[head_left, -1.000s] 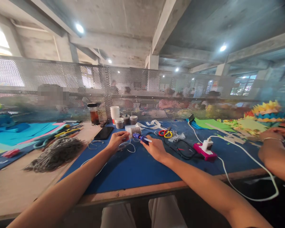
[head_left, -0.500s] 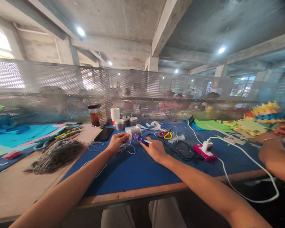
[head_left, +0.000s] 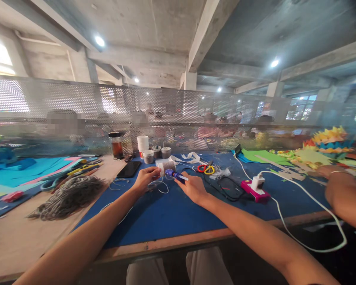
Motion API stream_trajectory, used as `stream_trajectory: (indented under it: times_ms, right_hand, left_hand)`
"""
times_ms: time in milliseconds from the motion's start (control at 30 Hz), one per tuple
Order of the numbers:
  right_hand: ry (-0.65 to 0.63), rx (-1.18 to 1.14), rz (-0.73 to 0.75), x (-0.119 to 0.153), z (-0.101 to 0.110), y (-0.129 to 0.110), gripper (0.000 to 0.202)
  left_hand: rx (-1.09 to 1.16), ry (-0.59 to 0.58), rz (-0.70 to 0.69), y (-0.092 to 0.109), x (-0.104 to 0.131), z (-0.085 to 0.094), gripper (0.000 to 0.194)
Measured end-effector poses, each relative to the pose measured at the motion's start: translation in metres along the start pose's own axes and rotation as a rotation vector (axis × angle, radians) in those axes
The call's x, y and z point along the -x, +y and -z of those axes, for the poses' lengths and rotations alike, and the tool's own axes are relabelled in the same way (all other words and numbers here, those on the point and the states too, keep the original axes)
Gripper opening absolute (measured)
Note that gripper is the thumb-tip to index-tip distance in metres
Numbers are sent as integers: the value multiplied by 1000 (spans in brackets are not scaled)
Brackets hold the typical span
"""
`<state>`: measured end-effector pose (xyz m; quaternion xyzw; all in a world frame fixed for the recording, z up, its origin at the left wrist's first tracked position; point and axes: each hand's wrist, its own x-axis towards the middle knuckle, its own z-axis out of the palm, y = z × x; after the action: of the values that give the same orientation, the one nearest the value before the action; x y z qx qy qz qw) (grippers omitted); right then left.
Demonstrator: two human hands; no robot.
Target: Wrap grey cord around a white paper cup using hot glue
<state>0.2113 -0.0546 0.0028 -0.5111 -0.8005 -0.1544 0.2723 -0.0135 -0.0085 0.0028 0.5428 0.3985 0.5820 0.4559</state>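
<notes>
Left hand [head_left: 146, 179] pinches a whitish cylinder [head_left: 165, 164] while the right hand [head_left: 195, 188] grips a purple tool [head_left: 174, 174]; at ten o'clock from them, a lidded jar [head_left: 116, 145] holds reddish-brown liquid [head_left: 118, 151].

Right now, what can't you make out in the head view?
Head view: whether the purple tool touches the pale cylinder; they overlap, too small.
Head view: the tool's grip; the right hand covers it.
Head view: details of people; perforated screen and blurring hide them.
Head view: the rest of the co-worker's arm; right edge cuts it.
</notes>
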Motion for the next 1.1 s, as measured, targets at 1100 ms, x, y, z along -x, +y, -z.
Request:
stream_trajectory:
  times_ms: [1100]
  right_hand:
    - [-2,4,10,1,-2,0,33]
  left_hand:
    - [51,8,11,-3,-3,3,33]
